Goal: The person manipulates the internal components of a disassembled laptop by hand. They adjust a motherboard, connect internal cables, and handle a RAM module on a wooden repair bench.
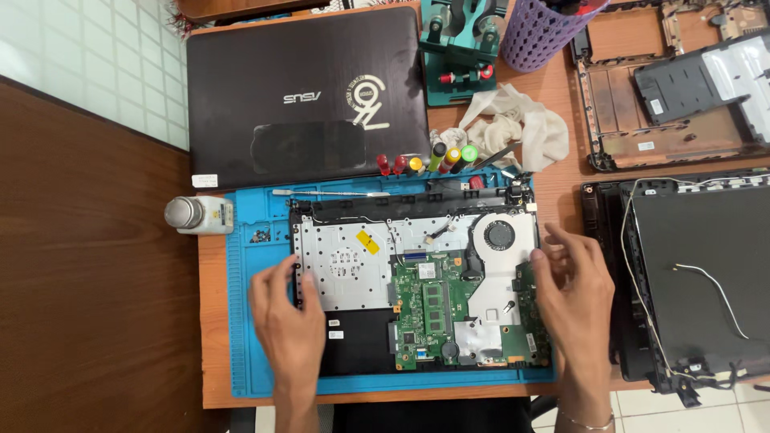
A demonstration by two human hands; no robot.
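Observation:
An opened laptop base lies on a blue work mat, showing a green circuit board, a round fan and silver shielding. My left hand rests on the base's left edge, fingers curled against the frame. At the right edge of the base, beside the fan area, my right hand touches with spread fingers. Neither hand holds a tool.
A closed dark laptop lies behind the mat. Several screwdrivers and a metal spudger lie at the mat's far edge. A white cloth, a purple basket, a small bottle and dismantled laptop shells surround the mat.

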